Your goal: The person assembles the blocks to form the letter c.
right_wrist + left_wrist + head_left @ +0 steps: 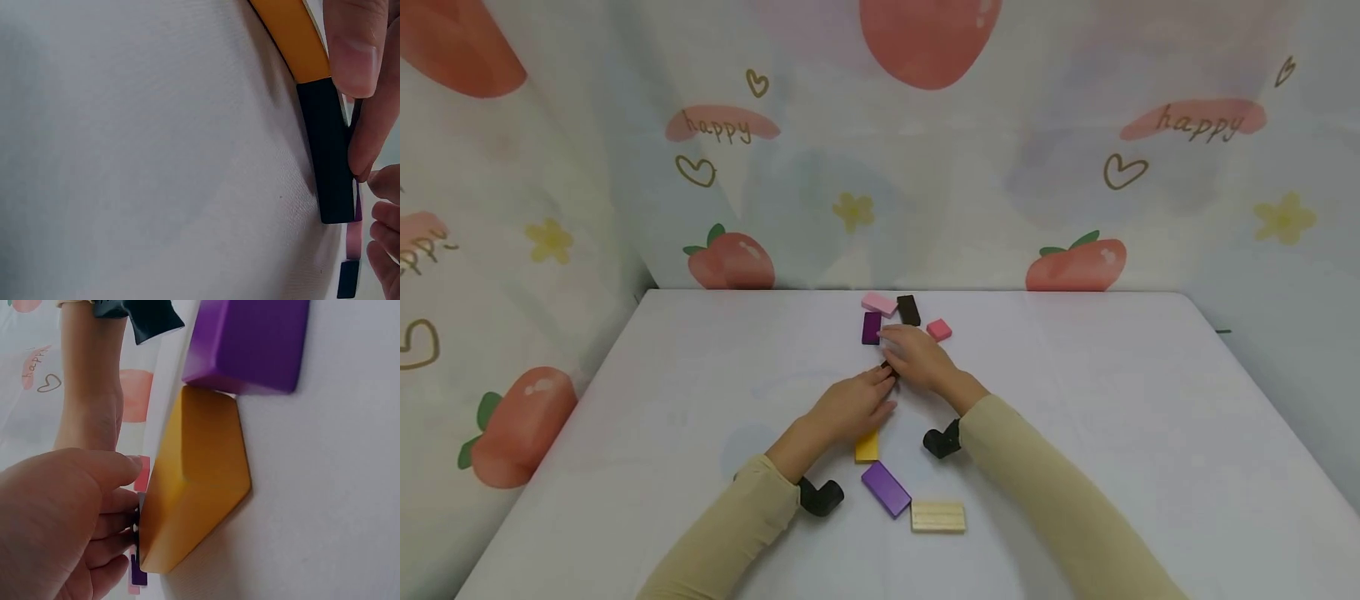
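Observation:
A black block (325, 150) lies end to end with a yellow block (867, 447) on the white table. In the head view the hands mostly cover it. My left hand (855, 407) reaches over the yellow block, its fairly straight fingers touching the black block and its thumb apart. My right hand (921, 358) comes in from the right, its loosely bent fingers near a dark purple block (871, 327) and its thumb by the black block. A purple block (886, 490) touches the near end of the yellow one, and a pale wooden block (937, 517) follows.
Beyond the hands lie a light pink block (879, 304), another black block (908, 310) and a small bright pink block (938, 330). Black wrist mounts (822, 497) hang under both forearms. A fruit-patterned curtain (925, 167) stands behind the table (1112, 400).

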### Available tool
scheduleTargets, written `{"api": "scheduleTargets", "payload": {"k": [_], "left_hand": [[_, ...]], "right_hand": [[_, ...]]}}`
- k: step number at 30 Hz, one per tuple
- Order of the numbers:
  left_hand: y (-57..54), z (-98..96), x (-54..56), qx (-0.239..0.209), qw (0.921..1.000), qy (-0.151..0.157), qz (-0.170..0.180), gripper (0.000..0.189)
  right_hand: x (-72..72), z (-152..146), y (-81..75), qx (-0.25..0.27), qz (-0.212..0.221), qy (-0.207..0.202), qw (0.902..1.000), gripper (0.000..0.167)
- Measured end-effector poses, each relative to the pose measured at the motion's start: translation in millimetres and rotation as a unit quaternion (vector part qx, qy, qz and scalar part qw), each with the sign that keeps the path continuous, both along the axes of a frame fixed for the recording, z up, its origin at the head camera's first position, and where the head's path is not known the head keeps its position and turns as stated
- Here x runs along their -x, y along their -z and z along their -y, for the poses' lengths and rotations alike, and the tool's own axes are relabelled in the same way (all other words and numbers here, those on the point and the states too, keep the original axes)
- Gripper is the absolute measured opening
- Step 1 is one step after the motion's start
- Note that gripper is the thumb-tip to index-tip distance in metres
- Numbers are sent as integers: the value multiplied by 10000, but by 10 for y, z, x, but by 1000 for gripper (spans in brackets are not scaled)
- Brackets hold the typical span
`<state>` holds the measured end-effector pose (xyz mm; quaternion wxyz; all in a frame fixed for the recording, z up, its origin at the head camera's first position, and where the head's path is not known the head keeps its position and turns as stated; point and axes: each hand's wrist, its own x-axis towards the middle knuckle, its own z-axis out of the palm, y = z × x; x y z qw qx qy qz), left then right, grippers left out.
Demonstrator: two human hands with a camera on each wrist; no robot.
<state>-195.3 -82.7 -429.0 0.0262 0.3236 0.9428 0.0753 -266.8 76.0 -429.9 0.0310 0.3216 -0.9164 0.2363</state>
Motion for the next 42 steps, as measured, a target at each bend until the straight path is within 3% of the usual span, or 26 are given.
{"api": "scheduleTargets", "payload": {"k": [9, 17, 27, 36, 42], "left_hand": [[-12, 13, 7, -308, 9993, -1, 212, 46], [-9, -23, 12, -369, 9992, 44, 125, 43], [19, -13, 21, -235, 9997, -59, 72, 42], [-16, -11, -8, -329, 9994, -59, 70, 41], [-3, -8, 1, -369, 9993, -19, 11, 40]], "right_hand": [[113, 116, -8, -470, 410, -95, 9980, 42], [136, 77, -43, -908, 542, -31, 9944, 40], [133, -91, -59, -1068, 375, 81, 9935, 33], [69, -225, -17, -652, -331, -176, 9972, 19], [24, -281, -37, -726, -549, -219, 9956, 18]]}}
